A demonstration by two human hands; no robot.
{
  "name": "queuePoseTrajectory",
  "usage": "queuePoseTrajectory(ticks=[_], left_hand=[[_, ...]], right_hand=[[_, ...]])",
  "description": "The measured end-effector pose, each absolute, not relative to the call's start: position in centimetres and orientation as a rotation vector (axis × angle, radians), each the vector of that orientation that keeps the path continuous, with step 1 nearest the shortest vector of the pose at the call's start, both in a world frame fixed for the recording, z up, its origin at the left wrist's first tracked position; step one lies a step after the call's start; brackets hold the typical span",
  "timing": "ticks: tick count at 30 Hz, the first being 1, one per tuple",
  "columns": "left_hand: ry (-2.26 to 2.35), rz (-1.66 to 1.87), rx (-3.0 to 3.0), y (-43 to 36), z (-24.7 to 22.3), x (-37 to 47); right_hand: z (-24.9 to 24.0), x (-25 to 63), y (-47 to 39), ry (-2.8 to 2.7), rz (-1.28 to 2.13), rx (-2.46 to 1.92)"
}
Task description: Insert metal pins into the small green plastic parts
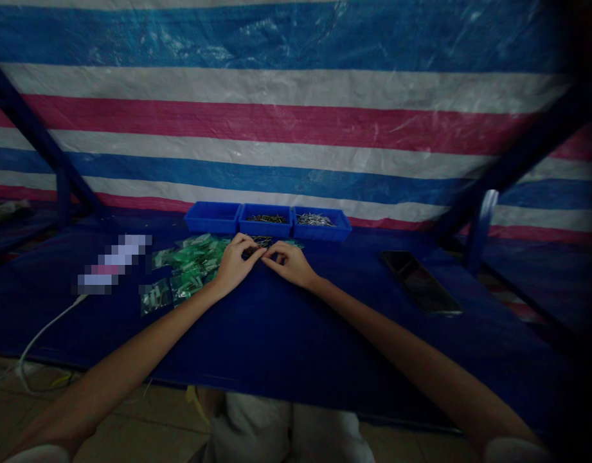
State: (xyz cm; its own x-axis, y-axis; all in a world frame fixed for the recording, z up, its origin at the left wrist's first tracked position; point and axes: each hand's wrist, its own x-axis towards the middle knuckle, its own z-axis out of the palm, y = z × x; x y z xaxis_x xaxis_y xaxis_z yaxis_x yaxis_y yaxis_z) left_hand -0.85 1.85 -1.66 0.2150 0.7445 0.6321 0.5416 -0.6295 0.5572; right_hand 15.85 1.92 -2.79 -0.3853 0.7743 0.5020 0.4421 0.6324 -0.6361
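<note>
Side by side over the blue table [296, 341], my left hand [235, 262] and my right hand [293, 263] meet with thumbs and fingertips pinched together. What lies in either pinch is too small and dark to make out. Just behind the fingertips is a small heap of dark, thin screw-like pieces [261, 241], partly hidden by the hands. To the left, touching or close to my left hand, spreads a pile of small clear and green plastic bags [194, 260] with thin pieces inside.
Behind the hands stand three blue bins: a left bin [211, 225], a middle bin [265, 226] with dark screw-like pieces, and a right bin [322, 230] with silvery ones. A phone [421, 283] lies at right; a white cable [47, 331] runs at left. Striped sheeting [286, 122] hangs behind.
</note>
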Motion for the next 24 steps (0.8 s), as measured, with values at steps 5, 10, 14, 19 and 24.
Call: queuePoseTrajectory(ticks=[5, 10, 14, 19, 24], left_hand=[[1.223, 1.427, 2.275, 2.0, -1.4, -1.0], [1.134, 1.300, 2.451, 2.3, -1.8, -1.3], [1.143, 1.034, 2.635, 2.6, -2.5, -1.7], [1.200, 1.068, 2.584, 2.6, -2.3, -1.8], [1.188, 1.350, 2.349, 2.2, -1.4, -1.6]], right_hand=[[-2.6, 16.0, 2.3, -1.798, 0.649, -0.989], [-2.7, 16.1, 2.6, -1.719, 0.765, -0.985], [-3.0, 15.9, 2.5, -1.917, 0.605, -0.944], [-3.0, 16.0, 2.4, -1.842, 0.554, -1.031], [-3.0, 16.1, 2.5, -1.806, 0.623, -1.044]])
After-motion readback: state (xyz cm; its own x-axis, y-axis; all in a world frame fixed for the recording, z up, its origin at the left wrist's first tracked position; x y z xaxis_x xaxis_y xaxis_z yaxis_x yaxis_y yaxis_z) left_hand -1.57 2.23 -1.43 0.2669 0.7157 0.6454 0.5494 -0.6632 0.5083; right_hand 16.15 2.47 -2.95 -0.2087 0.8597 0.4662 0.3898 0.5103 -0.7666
